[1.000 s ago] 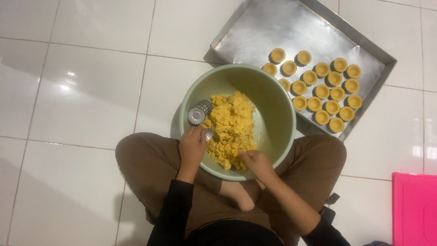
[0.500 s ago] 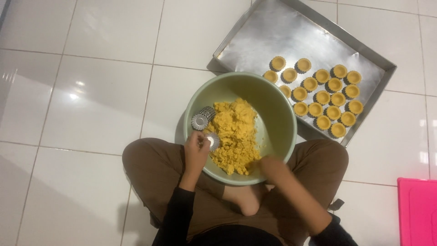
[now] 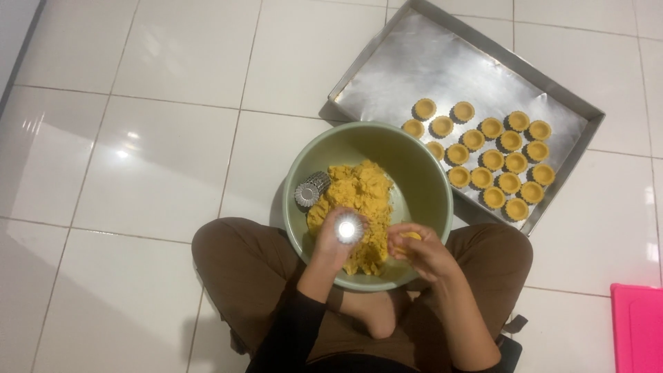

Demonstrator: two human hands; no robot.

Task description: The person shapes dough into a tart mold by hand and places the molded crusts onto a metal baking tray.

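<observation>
The floor (image 3: 138, 173) is glossy white tile with grey grout lines, and a lamp glare sits at ten o'clock from the bowl. The person sits cross-legged on it in brown trousers, with a green bowl (image 3: 421, 173) resting between the knees. A mound of yellow dough (image 3: 359, 193) fills the bowl's middle, and a spare fluted tin mould (image 3: 311, 190) leans on the inner wall at nine o'clock. The left hand (image 3: 335, 238) grasps a small shiny tin mould (image 3: 348, 228), its bright face catching the light, over the dough at six o'clock. The right hand (image 3: 418, 252) is curled around a lump of dough (image 3: 411, 237), pinched in the fingertips just beside the mould. At two o'clock from the bowl lies a foil-lined metal tray (image 3: 428, 62) carrying rows of filled tart shells (image 3: 494, 159). A pink object (image 3: 639, 328) at four o'clock is cut off by the frame, and its kind cannot be told. The bowl's rim hides part of one shell.
</observation>
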